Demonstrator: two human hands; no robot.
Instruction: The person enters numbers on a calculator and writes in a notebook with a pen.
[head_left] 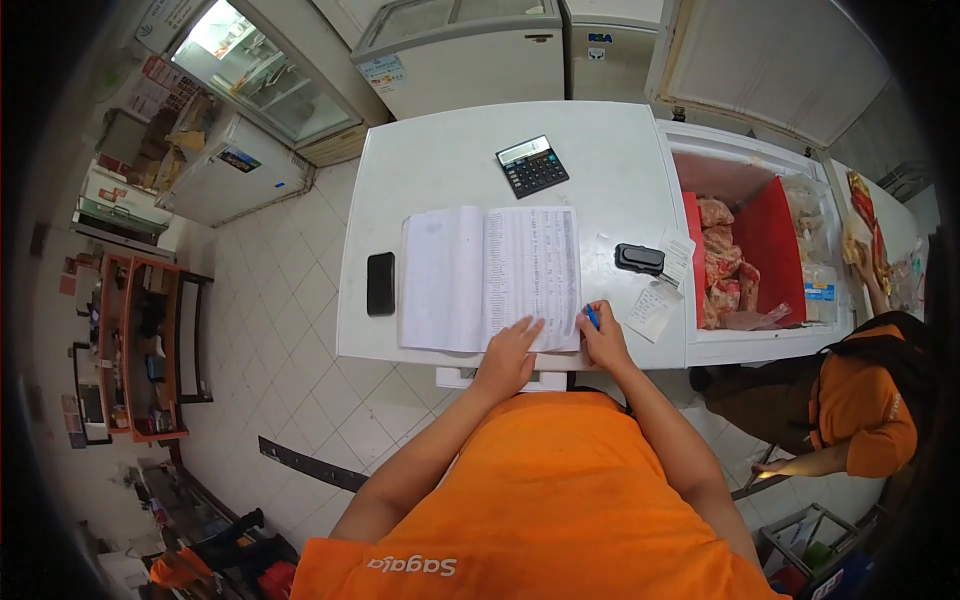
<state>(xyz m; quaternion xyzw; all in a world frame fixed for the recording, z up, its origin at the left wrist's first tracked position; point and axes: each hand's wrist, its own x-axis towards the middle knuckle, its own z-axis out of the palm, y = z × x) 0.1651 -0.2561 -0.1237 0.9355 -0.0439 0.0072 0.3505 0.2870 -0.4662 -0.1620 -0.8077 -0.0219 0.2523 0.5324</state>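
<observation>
An open ledger (440, 270) lies on the white table (420, 150), its right page filled with printed or written rows. My left hand (508, 355) rests on the lower edge of that page, fingers stretched out and holding nothing. At the page's lower right corner, my right hand (606, 340) is closed around a blue pen (591, 317). A black phone (381, 284) lies left of the ledger, and a calculator (532, 166) sits beyond it. To the right are a small black device (640, 259) and paper slips (654, 309).
An open chest freezer (750, 347) adjoins the table's right side, with bagged meat (722, 255) beside a red divider. A person in an orange shirt (865, 405) stands at the right. Behind are a closed freezer (480, 80) and a glass-door fridge (265, 75).
</observation>
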